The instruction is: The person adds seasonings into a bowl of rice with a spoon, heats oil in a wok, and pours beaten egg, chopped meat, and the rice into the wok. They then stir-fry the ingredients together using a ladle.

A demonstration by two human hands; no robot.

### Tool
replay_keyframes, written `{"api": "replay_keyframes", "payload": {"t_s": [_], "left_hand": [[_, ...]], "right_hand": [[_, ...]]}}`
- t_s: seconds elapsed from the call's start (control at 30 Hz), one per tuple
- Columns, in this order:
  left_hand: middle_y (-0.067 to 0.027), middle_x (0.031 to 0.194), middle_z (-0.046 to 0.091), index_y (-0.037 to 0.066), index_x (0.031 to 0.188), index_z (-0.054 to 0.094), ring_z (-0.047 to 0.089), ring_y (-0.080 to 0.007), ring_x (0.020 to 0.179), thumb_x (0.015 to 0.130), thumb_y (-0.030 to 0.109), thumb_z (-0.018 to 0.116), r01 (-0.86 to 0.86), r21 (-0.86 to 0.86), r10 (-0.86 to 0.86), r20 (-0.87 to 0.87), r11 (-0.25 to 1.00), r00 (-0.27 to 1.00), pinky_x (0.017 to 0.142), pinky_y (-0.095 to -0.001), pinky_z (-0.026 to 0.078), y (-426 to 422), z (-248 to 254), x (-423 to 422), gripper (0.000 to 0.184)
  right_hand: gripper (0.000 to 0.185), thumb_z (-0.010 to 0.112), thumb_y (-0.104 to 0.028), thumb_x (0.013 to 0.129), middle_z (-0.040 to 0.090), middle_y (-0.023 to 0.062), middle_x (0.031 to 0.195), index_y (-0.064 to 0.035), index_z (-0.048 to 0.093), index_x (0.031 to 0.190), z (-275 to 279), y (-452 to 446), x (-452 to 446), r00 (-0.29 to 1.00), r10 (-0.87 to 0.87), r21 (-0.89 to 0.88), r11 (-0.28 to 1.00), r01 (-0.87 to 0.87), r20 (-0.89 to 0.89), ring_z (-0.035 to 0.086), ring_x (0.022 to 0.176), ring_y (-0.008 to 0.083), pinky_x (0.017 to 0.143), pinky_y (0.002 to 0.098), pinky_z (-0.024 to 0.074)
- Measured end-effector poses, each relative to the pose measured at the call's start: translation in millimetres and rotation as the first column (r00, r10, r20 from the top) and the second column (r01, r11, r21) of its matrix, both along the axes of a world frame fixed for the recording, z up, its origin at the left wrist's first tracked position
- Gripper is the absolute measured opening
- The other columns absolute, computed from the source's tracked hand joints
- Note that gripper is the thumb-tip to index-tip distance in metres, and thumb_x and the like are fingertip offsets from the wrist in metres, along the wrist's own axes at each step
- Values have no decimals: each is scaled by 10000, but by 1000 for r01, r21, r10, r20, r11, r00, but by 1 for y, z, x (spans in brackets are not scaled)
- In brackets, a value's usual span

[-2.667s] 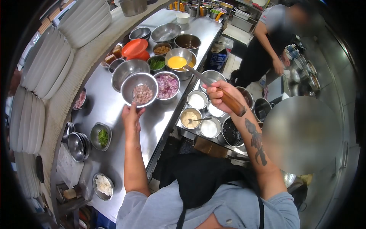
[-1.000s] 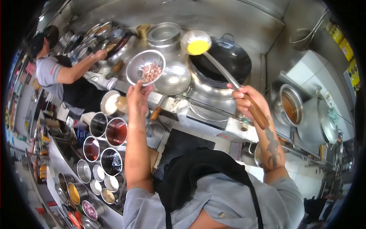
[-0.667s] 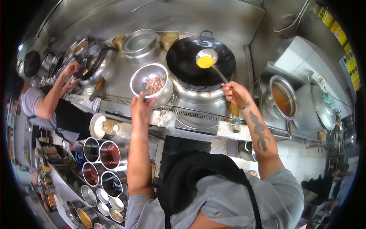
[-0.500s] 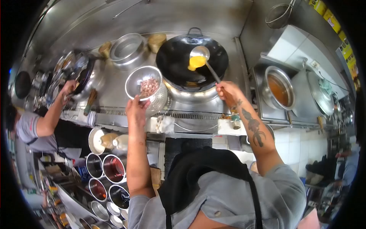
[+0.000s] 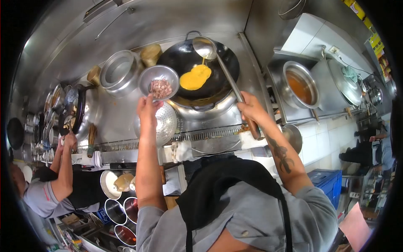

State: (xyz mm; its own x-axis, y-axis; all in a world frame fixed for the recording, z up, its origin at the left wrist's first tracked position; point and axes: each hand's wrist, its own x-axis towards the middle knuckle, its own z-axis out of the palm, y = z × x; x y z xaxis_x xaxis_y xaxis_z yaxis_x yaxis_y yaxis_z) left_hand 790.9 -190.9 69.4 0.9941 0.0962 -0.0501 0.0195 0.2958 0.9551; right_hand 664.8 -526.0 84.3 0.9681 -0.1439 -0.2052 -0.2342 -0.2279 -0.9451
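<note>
My left hand grips the near rim of a metal bowl, which has pinkish diced meat in it. The bowl is just left of a black wok and overlaps its edge. A perforated strainer lies below the bowl. My right hand is closed round the handle of a ladle, whose head is tilted over the wok. A thin yellow stream hangs from the ladle down to a spread of beaten egg in the wok.
Metal pots and a woven basket stand behind the bowl. A pot of brown liquid is on the right. A co-worker works at another wok on the left. A bamboo brush lies between us.
The egg has poured from the ladle into the wok and spread out. The ladle's head has lifted and emptied. The camera view has shifted. The co-worker's hands have moved down.
</note>
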Motion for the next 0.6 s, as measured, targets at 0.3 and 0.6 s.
{"api": "replay_keyframes", "payload": {"t_s": [0.3, 0.6], "left_hand": [[-259, 869, 575, -15, 866, 557, 613, -391, 863, 825, 54, 586, -186, 824, -371, 427, 535, 824, 806, -401, 502, -70, -66, 110, 85], [-359, 1241, 458, 0, 1003, 580, 507, -489, 1070, 849, 55, 507, -245, 914, -465, 380, 324, 800, 911, -473, 441, -95, -93, 136, 179]], "right_hand": [[45, 524, -100, 853, 530, 22, 682, -61, 513, 872, 23, 4, -13, 964, -77, 571, 793, 213, -253, 494, 470, 106, 407, 253, 362], [48, 512, -117, 880, 532, 15, 721, -80, 492, 859, 20, 11, -2, 947, -51, 719, 638, 276, -318, 477, 534, 104, 494, 270, 373]]}}
